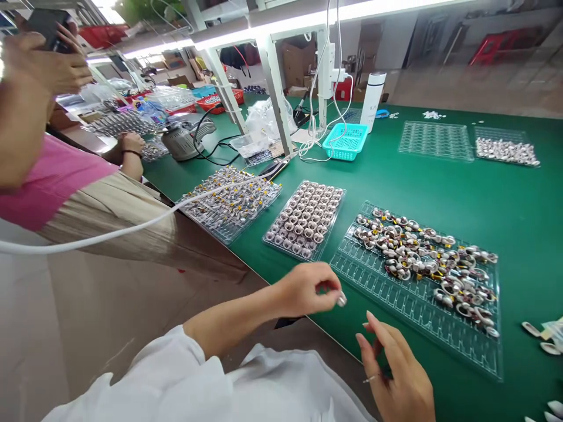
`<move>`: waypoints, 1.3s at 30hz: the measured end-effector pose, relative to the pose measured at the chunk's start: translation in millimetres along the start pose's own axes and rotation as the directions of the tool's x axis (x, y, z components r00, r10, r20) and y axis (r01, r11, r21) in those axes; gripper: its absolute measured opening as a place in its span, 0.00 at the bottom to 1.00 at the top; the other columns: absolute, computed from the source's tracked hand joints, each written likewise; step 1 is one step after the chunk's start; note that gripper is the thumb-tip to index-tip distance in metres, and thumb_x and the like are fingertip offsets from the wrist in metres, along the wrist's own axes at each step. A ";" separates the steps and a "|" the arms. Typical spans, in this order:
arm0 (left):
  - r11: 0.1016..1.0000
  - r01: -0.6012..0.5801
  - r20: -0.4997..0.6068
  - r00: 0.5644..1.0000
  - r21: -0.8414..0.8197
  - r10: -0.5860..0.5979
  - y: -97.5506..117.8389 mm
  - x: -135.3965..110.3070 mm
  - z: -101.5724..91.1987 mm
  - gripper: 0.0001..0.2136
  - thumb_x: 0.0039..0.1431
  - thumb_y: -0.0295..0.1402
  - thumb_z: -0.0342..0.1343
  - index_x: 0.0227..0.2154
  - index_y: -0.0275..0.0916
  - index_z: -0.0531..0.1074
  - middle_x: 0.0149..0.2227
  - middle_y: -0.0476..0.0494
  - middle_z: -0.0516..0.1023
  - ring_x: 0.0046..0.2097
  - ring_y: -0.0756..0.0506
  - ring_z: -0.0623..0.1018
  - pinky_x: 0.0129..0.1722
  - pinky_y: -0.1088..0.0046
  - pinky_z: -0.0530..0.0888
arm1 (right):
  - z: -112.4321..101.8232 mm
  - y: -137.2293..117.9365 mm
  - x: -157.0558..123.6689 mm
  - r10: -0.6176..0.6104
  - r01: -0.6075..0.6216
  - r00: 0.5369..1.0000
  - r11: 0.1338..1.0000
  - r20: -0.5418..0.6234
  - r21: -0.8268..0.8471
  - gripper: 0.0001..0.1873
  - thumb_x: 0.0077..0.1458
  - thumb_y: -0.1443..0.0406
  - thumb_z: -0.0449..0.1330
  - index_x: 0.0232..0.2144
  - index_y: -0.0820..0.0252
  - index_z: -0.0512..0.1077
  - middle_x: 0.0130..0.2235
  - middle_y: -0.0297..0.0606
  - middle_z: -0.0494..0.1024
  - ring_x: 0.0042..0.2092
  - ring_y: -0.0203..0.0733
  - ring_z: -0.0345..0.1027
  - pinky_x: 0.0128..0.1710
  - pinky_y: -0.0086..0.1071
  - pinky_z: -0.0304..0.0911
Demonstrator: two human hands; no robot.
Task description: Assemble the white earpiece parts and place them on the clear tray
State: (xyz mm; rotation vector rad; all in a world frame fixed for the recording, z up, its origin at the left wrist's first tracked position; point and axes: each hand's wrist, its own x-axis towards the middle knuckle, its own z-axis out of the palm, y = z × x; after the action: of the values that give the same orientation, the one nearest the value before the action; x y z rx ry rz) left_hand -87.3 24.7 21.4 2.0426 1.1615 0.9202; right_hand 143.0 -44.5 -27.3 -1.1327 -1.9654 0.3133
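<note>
My left hand (308, 290) hovers over the near edge of the green table (505, 199), its fingers pinched on a small white ring-shaped part (342, 300). My right hand (398, 375) is just below and right of it, fingers curled with the tips apart, nothing visible in it. Both hands are beside the near left corner of a clear plastic tray (409, 310) whose far half is heaped with several white ring parts and copper coils (431, 258).
Two more filled trays (305, 220) (229, 202) lie to the left. A teal basket (345, 142), white bottle (373, 99) and further trays (435, 140) stand at the back. A person in pink (53, 176) sits at left holding a phone. A white cable (132, 225) crosses there.
</note>
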 end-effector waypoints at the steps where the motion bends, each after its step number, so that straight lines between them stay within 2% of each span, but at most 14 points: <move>1: 0.999 0.024 -0.057 0.998 0.039 -0.022 -10.2 -0.2 -13.7 0.02 0.56 0.29 0.58 0.29 0.39 0.75 0.28 0.45 0.78 0.28 0.48 0.76 0.29 0.73 0.75 | -2.9 1.0 -1.3 0.028 -0.028 1.000 1.000 0.006 0.006 0.21 0.63 0.66 0.58 0.59 0.58 0.68 0.39 0.43 0.81 0.30 0.39 0.76 0.27 0.28 0.72; 2: 0.989 0.058 -0.168 0.985 0.134 -0.035 -21.6 -0.5 -28.6 0.04 0.59 0.29 0.57 0.31 0.38 0.76 0.29 0.46 0.79 0.30 0.49 0.77 0.32 0.74 0.75 | -6.0 2.3 -3.1 0.053 -0.054 0.999 0.999 0.003 0.006 0.21 0.63 0.66 0.58 0.58 0.57 0.68 0.39 0.43 0.80 0.29 0.38 0.75 0.27 0.28 0.72; 4: 0.935 0.155 -0.364 0.931 0.318 -0.031 -47.2 -1.7 -58.6 0.05 0.61 0.31 0.56 0.33 0.38 0.76 0.32 0.45 0.80 0.32 0.49 0.78 0.37 0.73 0.76 | -11.3 5.5 -7.0 0.086 -0.086 0.996 0.996 -0.020 -0.003 0.20 0.63 0.66 0.59 0.57 0.57 0.69 0.40 0.44 0.80 0.31 0.39 0.76 0.27 0.29 0.71; 6: 0.857 0.241 -0.457 0.889 0.455 -0.007 -73.1 -3.3 -83.4 0.06 0.62 0.32 0.56 0.34 0.38 0.76 0.35 0.44 0.81 0.35 0.48 0.79 0.39 0.73 0.77 | -13.3 7.9 -9.3 0.090 -0.090 0.995 0.996 -0.048 -0.007 0.19 0.62 0.66 0.60 0.56 0.57 0.70 0.42 0.44 0.80 0.33 0.40 0.77 0.29 0.30 0.72; 8: 0.836 0.258 -0.469 0.883 0.485 0.000 -95.6 -5.2 -98.9 0.06 0.62 0.31 0.55 0.35 0.37 0.76 0.37 0.41 0.81 0.37 0.47 0.79 0.41 0.72 0.78 | -11.7 9.0 -8.8 0.077 -0.077 0.995 0.997 -0.055 0.007 0.18 0.61 0.68 0.60 0.54 0.57 0.72 0.42 0.43 0.80 0.35 0.42 0.78 0.31 0.30 0.73; 11: 0.812 0.266 -0.459 0.888 0.520 0.003 -118.3 -7.4 -105.4 0.06 0.63 0.30 0.54 0.34 0.38 0.76 0.37 0.40 0.81 0.40 0.45 0.79 0.43 0.71 0.78 | -5.9 8.6 -4.6 0.015 -0.012 0.998 0.999 -0.062 0.053 0.18 0.60 0.70 0.60 0.53 0.56 0.73 0.40 0.41 0.81 0.35 0.42 0.78 0.33 0.31 0.74; 16: 0.779 0.257 -0.451 0.892 0.572 0.037 -131.3 -6.9 -102.7 0.06 0.64 0.30 0.53 0.36 0.37 0.76 0.40 0.38 0.81 0.43 0.45 0.79 0.48 0.69 0.76 | -2.1 7.1 -1.2 -0.022 0.026 0.998 0.997 -0.055 0.078 0.16 0.60 0.72 0.59 0.50 0.58 0.74 0.39 0.41 0.81 0.35 0.41 0.78 0.34 0.31 0.74; 19: 0.762 0.234 -0.428 0.902 0.604 0.063 -133.5 -6.4 -104.7 0.07 0.65 0.32 0.54 0.36 0.37 0.76 0.40 0.37 0.80 0.43 0.44 0.79 0.49 0.67 0.76 | -4.0 5.7 -2.9 -0.022 0.025 0.999 0.996 -0.035 0.084 0.14 0.61 0.72 0.59 0.49 0.59 0.74 0.37 0.41 0.80 0.33 0.39 0.76 0.33 0.30 0.73; 23: 0.753 0.173 -0.356 0.930 0.635 0.087 -135.0 -9.6 -108.0 0.08 0.64 0.33 0.54 0.36 0.38 0.77 0.36 0.40 0.80 0.39 0.45 0.79 0.43 0.70 0.76 | -5.3 2.9 -4.2 -0.025 0.029 0.999 0.995 -0.046 0.094 0.13 0.61 0.74 0.58 0.48 0.61 0.73 0.36 0.41 0.79 0.32 0.36 0.74 0.30 0.28 0.71; 29: 0.757 0.079 -0.260 0.958 0.649 0.123 -133.1 -15.4 -114.5 0.07 0.62 0.32 0.56 0.34 0.38 0.79 0.37 0.40 0.81 0.41 0.43 0.80 0.47 0.67 0.76 | -4.3 2.9 -8.4 0.013 -0.009 1.000 0.987 -0.019 0.160 0.17 0.60 0.76 0.58 0.50 0.60 0.72 0.34 0.39 0.77 0.33 0.37 0.72 0.32 0.30 0.70; 32: 0.692 0.033 -0.187 0.971 0.721 0.149 -122.6 -13.7 -115.5 0.09 0.62 0.31 0.55 0.35 0.38 0.81 0.39 0.38 0.80 0.43 0.40 0.80 0.47 0.63 0.76 | -7.5 3.6 -11.9 0.037 -0.036 0.999 0.984 -0.003 0.173 0.17 0.60 0.77 0.57 0.50 0.59 0.72 0.34 0.39 0.77 0.33 0.37 0.72 0.31 0.30 0.69; 35: 0.683 -0.015 -0.164 0.967 0.730 0.196 -95.9 -6.1 -100.1 0.09 0.62 0.29 0.55 0.38 0.37 0.81 0.40 0.37 0.80 0.44 0.40 0.79 0.48 0.62 0.76 | -11.1 3.8 -12.3 0.061 -0.059 0.998 0.983 -0.006 0.172 0.17 0.61 0.76 0.57 0.50 0.59 0.72 0.33 0.38 0.77 0.32 0.37 0.71 0.30 0.30 0.68; 37: 0.739 -0.073 -0.149 0.962 0.670 0.230 -71.5 2.8 -76.3 0.08 0.62 0.28 0.56 0.40 0.38 0.80 0.41 0.39 0.80 0.45 0.41 0.79 0.49 0.63 0.76 | -11.5 3.5 -10.3 0.074 -0.071 0.997 0.982 -0.013 0.173 0.16 0.61 0.76 0.57 0.49 0.59 0.72 0.33 0.38 0.77 0.31 0.36 0.70 0.29 0.30 0.67; 39: 0.794 -0.170 -0.084 0.960 0.583 0.266 -47.2 14.9 -44.1 0.08 0.62 0.27 0.56 0.40 0.39 0.79 0.41 0.40 0.81 0.44 0.43 0.79 0.48 0.65 0.76 | -10.1 2.8 -7.9 0.077 -0.072 0.997 0.980 -0.020 0.188 0.16 0.61 0.76 0.57 0.49 0.59 0.72 0.32 0.37 0.77 0.31 0.36 0.70 0.29 0.30 0.67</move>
State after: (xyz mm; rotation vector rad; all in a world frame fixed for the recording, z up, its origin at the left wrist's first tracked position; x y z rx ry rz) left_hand -139.0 65.5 14.1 2.6757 1.4416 0.9356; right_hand 154.3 -51.1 -26.7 -1.0845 -1.8307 0.5089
